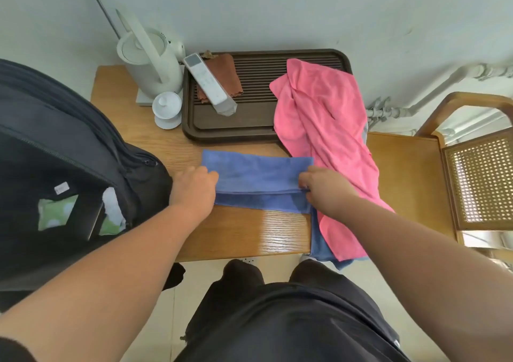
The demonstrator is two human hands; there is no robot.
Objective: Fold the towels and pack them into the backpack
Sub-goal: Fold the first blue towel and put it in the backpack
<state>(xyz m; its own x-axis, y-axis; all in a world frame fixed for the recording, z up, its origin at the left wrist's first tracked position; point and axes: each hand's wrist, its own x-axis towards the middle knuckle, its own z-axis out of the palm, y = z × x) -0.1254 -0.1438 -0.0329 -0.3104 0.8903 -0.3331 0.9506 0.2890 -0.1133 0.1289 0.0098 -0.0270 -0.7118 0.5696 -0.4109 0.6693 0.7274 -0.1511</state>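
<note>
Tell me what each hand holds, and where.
Both hold the blue towel: the left hand at its left end, the right hand at its right end.

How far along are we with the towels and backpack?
Early. Done: the blue towel lies on the table, folded into a long strip. In hand: the left hand and right hand hold its two ends, seemingly mid-fold. Left: the pink towel lies crumpled across the tray and table edge, another blue cloth hangs beneath it, and the open backpack shows neither towel inside.
</note>
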